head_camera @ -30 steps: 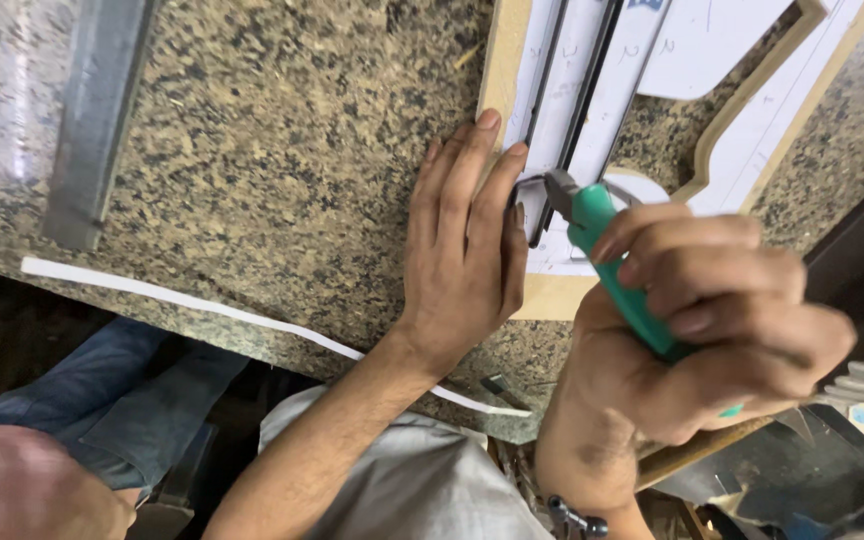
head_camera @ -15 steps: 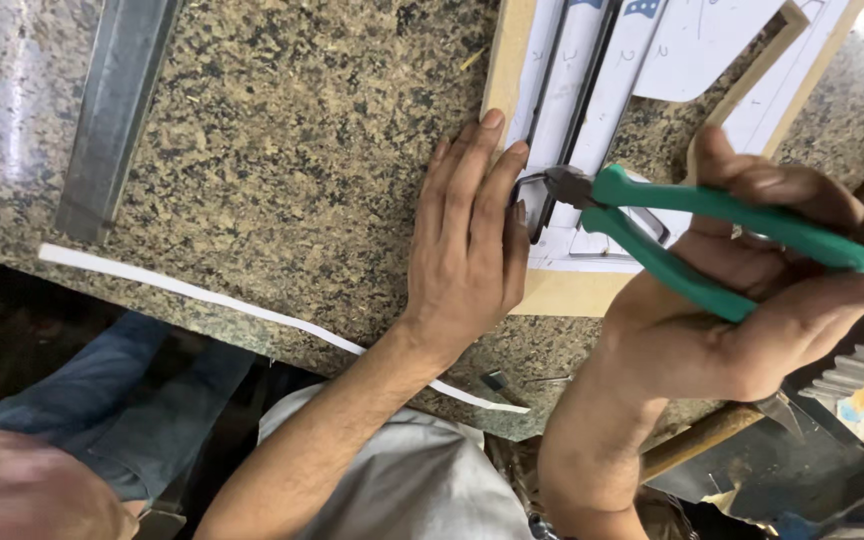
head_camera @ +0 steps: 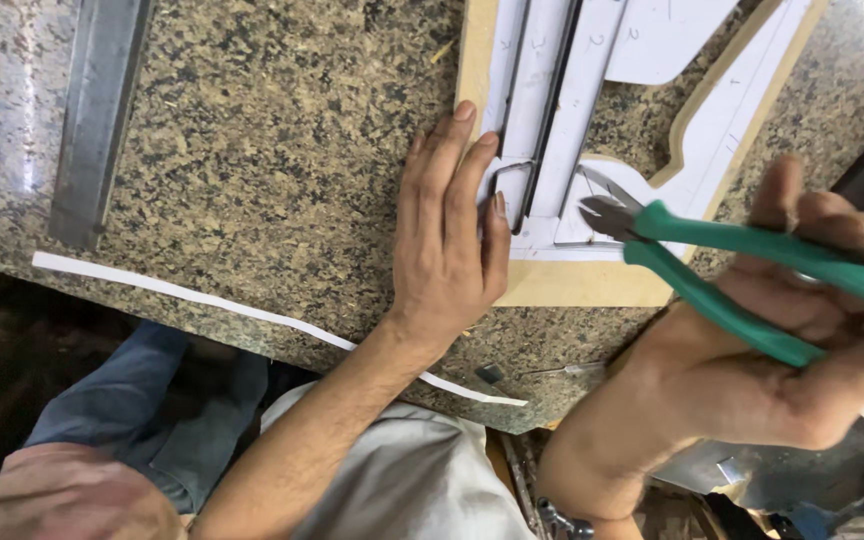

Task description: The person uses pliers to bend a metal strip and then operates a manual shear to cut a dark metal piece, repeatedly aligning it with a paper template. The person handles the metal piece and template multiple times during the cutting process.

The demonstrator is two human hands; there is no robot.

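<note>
Two hands at a wooden board (head_camera: 562,285): cutters pulled back from the wire.
Left hand (head_camera: 447,235) stays pressed flat, empty, on the bent wire (head_camera: 508,180); right hand (head_camera: 802,330) grips green cutters (head_camera: 712,265), now lifted clear, jaws parted, so that snip looks done.

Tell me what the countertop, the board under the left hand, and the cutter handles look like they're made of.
Countertop: polished speckled stone, probably granite, judging by its brown-black flecks and glare. Board: pale wood or fibreboard, shown by its raw tan edge, faced with white sheet. Cutter handles: green matte sleeves, likely plastic or rubber, over dark metal jaws. The left hand presses a thin bent wire, apparently steel.
</note>
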